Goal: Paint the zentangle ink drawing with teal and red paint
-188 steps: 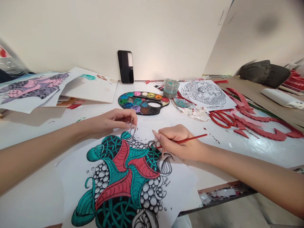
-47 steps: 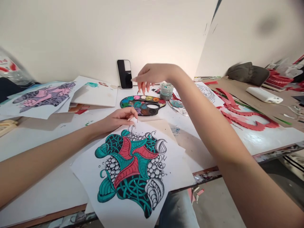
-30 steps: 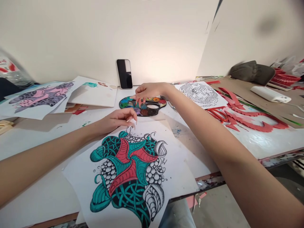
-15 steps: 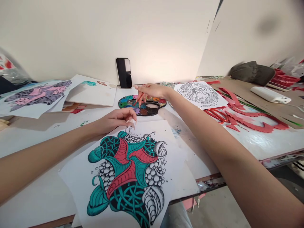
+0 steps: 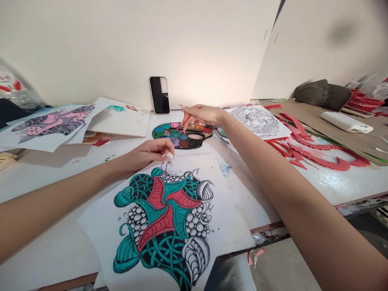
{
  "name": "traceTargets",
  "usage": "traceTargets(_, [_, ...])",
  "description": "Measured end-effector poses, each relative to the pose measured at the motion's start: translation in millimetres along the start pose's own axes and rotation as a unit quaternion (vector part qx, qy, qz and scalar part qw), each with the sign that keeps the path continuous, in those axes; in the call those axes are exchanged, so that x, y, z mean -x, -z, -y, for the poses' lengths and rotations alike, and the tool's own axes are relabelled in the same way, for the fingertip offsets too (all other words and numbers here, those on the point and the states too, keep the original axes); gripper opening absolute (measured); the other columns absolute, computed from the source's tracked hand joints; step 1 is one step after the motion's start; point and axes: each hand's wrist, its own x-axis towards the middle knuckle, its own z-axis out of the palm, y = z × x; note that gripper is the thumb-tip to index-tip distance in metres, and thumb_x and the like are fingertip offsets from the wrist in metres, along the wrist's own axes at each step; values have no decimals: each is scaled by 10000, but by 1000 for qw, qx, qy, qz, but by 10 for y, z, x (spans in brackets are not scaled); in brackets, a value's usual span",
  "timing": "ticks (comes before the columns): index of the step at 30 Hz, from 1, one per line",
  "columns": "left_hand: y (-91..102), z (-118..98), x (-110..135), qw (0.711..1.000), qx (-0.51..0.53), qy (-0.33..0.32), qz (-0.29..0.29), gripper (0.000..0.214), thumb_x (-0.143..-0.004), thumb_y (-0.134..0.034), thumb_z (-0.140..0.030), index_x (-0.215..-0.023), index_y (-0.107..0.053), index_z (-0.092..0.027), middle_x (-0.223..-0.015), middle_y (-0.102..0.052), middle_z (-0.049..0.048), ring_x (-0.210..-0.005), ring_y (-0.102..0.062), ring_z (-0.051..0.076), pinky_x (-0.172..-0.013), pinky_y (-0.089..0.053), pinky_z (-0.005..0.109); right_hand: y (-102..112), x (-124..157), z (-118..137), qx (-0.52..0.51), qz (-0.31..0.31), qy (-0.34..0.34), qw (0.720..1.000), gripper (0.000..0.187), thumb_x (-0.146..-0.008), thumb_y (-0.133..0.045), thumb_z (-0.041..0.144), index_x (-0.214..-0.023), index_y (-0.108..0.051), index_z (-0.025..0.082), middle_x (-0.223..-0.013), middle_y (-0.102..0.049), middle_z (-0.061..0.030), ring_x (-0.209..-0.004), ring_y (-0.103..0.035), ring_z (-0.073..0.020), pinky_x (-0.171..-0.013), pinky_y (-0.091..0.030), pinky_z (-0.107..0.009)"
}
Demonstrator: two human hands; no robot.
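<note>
Red paintbrush (image 5: 184, 122): gripped in fingers of R hand (image 5: 203, 115), slanted, tip down at paint palette (image 5: 198, 143); exact contact can't tell.
R arm (image 5: 273, 182): stretched fwd from lower R, wrist bent, hand over palette.
L hand (image 5: 157, 149): fingers curled, thumb close under, at top edge of patterned sheet (image 5: 163, 202); pinching it or not, can't tell.
L forearm (image 5: 91, 182): low, slanting in over table (image 5: 242, 178).
Patterned sheet: part teal & red, nr table edge.

Right hand (image 5: 202, 115) holds a red paintbrush (image 5: 184, 122) over a paint palette (image 5: 196, 144); left hand (image 5: 156, 149) touches a teal-and-red patterned drawing (image 5: 166, 212).
</note>
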Motion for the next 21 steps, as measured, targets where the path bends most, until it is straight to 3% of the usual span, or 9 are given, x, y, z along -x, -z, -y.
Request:
traceTargets(7, [77, 54, -107, 994, 65, -61, -61, 142, -671, -747, -126, -770, -654, -166, -675, -462, -35, -599, -433, 89, -550, -309, 223, 39, 250, 475, -30, -11, 68, 997, 490, -1007, -558, 559, -833, -747, 142, -907, -767, -99, -659, -590, -113, -544, -423, -239])
traceTargets(10, [71, 14, -110, 993, 66, -66, -77, 154, -617, -722, -88, -725, -641, -162, -663, -496, -29, -596, -441, 86, -532, -311, 217, -188, 484, 579, -1, -68, 103, 992, 414, -938, -726, 425, -646, -661, 139, -649, -649, -37, -545, -502, -78, -479, -347, -230])
traceTargets(12, [59, -21, -88, 993, 57, -57, -82, 168, -595, -704, -71, -715, -632, -165, -665, -509, -30, -598, -447, 83, -532, -323, 212, -425, 675, 535, -26, -135, 102, 985, 570, -980, -661, 453, -510, -500, 171, -433, -413, 38, -419, -341, -53, -425, -265, -237])
traceTargets(13, [52, -38, -73, 994, 57, -50, -83, 178, -587, -697, -66, -716, -628, -167, -669, -512, -32, -597, -447, 80, -532, -331, 207, -554, 775, 484, -54, -140, 84, 985, 604, -1006, -595, 501, -507, -470, 184, -395, -361, 53, -382, -299, -52, -405, -230, -240])
traceTargets(17, [15, -88, -5, 993, 80, -30, -83, 227, -569, -676, -49, -748, -625, -178, -686, -516, -35, -600, -448, 76, -515, -349, 192, -1017, 1123, 198, -150, -105, 52, 982, 537, -965, -585, 607, -649, -602, 173, -514, -597, -7, -451, -551, -86, -435, -341, -223])
traceTargets(18, [3, -98, 8, 993, 87, -21, -80, 241, -569, -671, -43, -761, -625, -180, -686, -514, -35, -599, -451, 77, -509, -350, 190, -1101, 1180, 132, -178, -106, 50, 977, 526, -931, -623, 617, -646, -606, 175, -522, -608, -5, -453, -559, -86, -439, -353, -223])
traceTargets(21, [-26, -119, 29, 991, 116, 7, -64, 279, -573, -665, -30, -798, -617, -187, -655, -496, -44, -559, -444, 74, -475, -330, 191, -1255, 1269, 2, -181, -122, 52, 975, 510, -844, -742, 568, -561, -560, 186, -429, -496, 53, -370, -404, -53, -398, -267, -230])
